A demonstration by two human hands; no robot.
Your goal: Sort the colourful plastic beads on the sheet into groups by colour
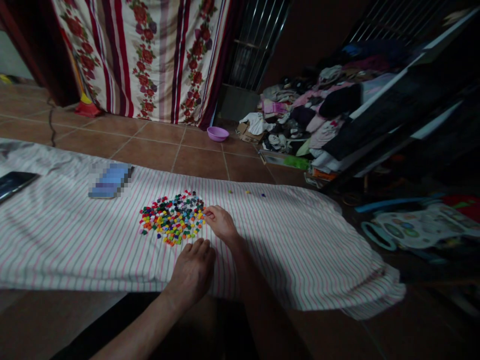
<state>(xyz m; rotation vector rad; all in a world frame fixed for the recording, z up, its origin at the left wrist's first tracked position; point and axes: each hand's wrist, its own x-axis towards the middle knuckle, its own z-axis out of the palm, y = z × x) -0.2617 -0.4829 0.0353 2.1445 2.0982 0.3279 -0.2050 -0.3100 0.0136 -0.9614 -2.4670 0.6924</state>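
Note:
A loose pile of small multicoloured pieces [174, 217], like tiny cubes or beads, lies on a striped cloth [300, 240]. At the pile's right edge is my right hand [222, 223], its thumb and fingers pinched together. Orange and yellow pieces show right beside those fingertips; whether one is between them I cannot make out. My left hand [195, 265] rests curled on the cloth just below the pile, knuckles up, with its palm hidden. Beyond my right hand, a yellow-green piece [230, 191], a yellow piece [248, 192] and a dark blue piece [263, 195] lie spaced apart in a row.
A pixelated blue phone-like object [110, 181] lies left of the pile, and a dark phone [17, 184] sits at the far left. On the tiled floor stands a purple basin [218, 133] near a floral curtain [150, 60]. Heaped clothes [296, 110] fill the back right.

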